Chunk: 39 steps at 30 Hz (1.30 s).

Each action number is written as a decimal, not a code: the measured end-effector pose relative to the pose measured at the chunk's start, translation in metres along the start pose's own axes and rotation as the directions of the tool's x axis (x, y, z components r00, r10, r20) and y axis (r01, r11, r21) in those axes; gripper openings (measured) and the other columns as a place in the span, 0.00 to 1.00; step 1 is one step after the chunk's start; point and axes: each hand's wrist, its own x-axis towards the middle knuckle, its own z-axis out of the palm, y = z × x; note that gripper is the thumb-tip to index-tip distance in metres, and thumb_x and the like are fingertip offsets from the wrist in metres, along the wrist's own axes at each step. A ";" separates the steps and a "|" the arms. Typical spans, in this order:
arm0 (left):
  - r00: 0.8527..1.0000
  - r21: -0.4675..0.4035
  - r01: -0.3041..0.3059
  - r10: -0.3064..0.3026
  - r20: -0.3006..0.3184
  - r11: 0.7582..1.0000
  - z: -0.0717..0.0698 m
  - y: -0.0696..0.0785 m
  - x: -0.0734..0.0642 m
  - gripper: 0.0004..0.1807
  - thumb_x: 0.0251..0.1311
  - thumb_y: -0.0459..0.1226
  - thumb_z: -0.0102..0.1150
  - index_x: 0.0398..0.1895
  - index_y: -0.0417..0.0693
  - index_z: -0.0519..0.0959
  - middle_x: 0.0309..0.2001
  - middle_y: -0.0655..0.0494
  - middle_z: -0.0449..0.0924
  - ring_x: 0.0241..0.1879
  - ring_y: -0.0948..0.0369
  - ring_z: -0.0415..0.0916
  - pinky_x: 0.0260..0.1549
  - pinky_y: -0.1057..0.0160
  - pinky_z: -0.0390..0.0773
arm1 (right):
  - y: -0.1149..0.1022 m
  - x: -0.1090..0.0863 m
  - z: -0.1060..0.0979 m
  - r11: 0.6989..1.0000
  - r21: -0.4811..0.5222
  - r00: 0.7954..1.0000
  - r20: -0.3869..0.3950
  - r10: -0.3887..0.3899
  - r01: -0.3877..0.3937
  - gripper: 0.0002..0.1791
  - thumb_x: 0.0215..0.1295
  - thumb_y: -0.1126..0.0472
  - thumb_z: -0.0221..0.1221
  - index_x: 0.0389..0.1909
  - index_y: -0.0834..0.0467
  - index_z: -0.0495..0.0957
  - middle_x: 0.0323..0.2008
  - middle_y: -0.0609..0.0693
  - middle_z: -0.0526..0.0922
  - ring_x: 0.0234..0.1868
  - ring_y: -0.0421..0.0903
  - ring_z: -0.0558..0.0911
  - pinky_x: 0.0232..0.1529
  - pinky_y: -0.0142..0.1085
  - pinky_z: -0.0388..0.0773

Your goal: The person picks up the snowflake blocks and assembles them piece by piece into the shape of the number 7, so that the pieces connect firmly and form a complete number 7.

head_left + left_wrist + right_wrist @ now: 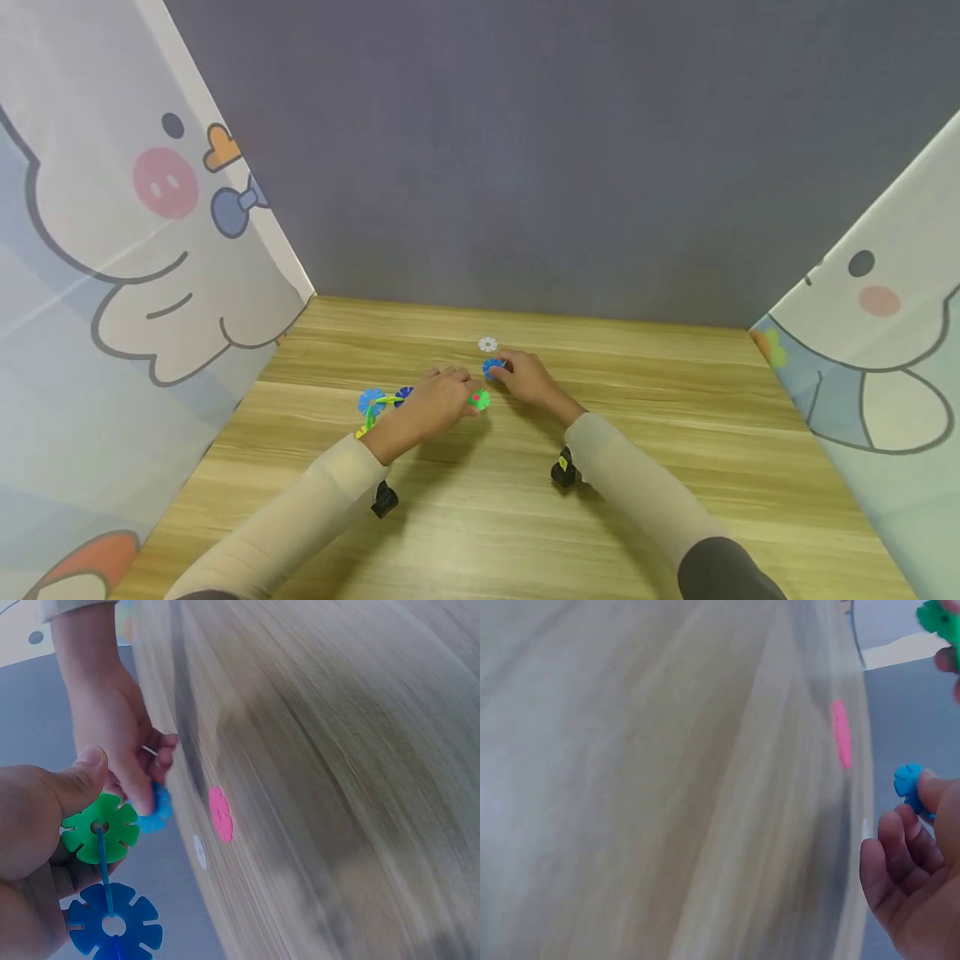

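My left hand [441,402] grips a green snowflake disc [116,844] by its edge, between thumb and fingers. That disc belongs to a chain of slotted plastic discs, with a blue disc [139,919] joined below it in the left wrist view. More of the chain, a light blue disc [371,402] and a dark blue disc [403,394] with yellow and green ones between, shows left of my hand in the head view. My right hand [528,379] pinches a separate blue snowflake disc [907,781] with thumb and fingertips, a short way from the green one.
On the wooden table [675,400] lie a white snowflake disc [487,344], beyond my right hand, and a pink snowflake disc [220,814]. A grey panel [525,167] stands along the back edge, and printed cartoon panels flank both sides.
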 end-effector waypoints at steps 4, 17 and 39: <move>1.000 0.022 0.007 -0.006 -0.001 1.000 -0.001 0.000 0.001 0.25 0.65 0.50 0.66 0.61 0.50 0.82 0.50 0.53 0.84 0.51 0.54 0.81 0.50 0.50 0.83 | -0.006 -0.009 -0.008 0.998 0.035 0.998 0.013 -0.058 0.058 0.10 0.75 0.57 0.58 0.33 0.55 0.79 0.21 0.49 0.76 0.19 0.37 0.68 0.22 0.28 0.65; 0.999 0.030 0.023 -0.024 0.033 0.999 -0.003 0.001 0.002 0.28 0.67 0.51 0.63 0.65 0.48 0.79 0.51 0.53 0.83 0.51 0.55 0.81 0.51 0.49 0.82 | -0.017 -0.038 -0.022 0.979 0.123 0.980 0.091 -0.176 0.164 0.09 0.77 0.58 0.56 0.37 0.56 0.80 0.25 0.58 0.83 0.19 0.35 0.70 0.20 0.27 0.69; 1.000 -0.002 0.031 -0.031 -0.001 1.000 -0.005 0.001 0.001 0.25 0.66 0.49 0.65 0.62 0.46 0.81 0.52 0.51 0.84 0.52 0.52 0.82 0.50 0.47 0.83 | -0.010 -0.055 -0.023 0.966 0.122 0.965 0.104 -0.243 0.230 0.09 0.78 0.57 0.56 0.43 0.56 0.82 0.29 0.57 0.86 0.28 0.52 0.87 0.25 0.28 0.79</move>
